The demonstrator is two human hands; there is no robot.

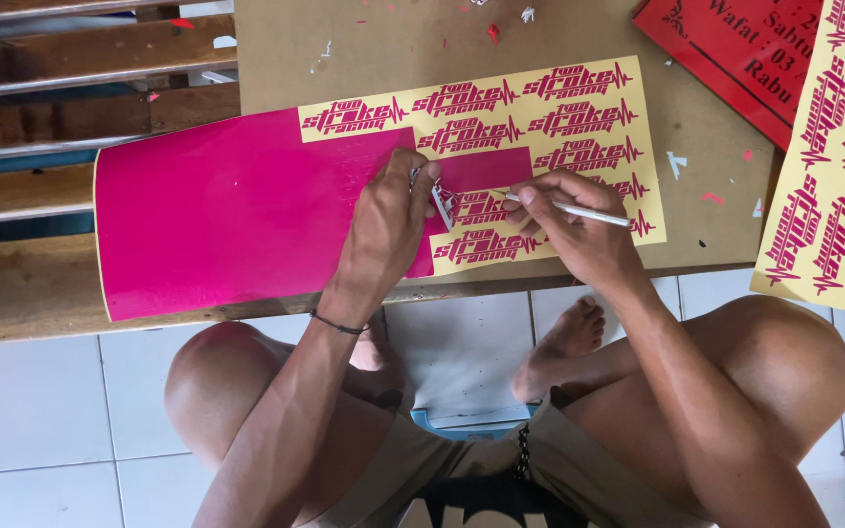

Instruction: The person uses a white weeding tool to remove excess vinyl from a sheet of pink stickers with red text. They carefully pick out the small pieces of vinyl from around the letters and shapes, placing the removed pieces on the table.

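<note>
Seated person, knees up, working at the edge of a brown board [696, 127] that serves as a low table over white floor tiles.

Vinyl sheet [237, 220]: magenta film on pale yellow backing, lying flat across the board, its left end overhanging toward 9 o'clock. The right part, toward 2 o'clock, is already stripped to yellow with rows of magenta cut logos left standing.

Left hand [383, 230]: at the boundary between solid magenta and stripped area. Thumb and forefinger pressed together, pinching a small lifted strip of waste film [444, 203] that curls up pale from the sheet. What glints at the fingertips may be a 2nd small tool; too small to tell.

Right hand [579, 230]: at 3 o'clock of the left, closed in a pen grip on a thin metal pick [579, 210], its tip toward 9 o'clock, touching the sheet just beside the lifted strip.

Handling judgement: film is light, thin, limp, and sticky underneath; likely stretches or tears if pulled hard, and small letter parts could lift with it. Best held at a freed corner, pulled low and slow, pick pinning the logo edges.

Around: a 2nd stripped logo sheet [833, 166] at 3 o'clock, a red printed sign [726, 49] at 1 o'clock, wooden slats [70, 59] at 10 o'clock.
</note>
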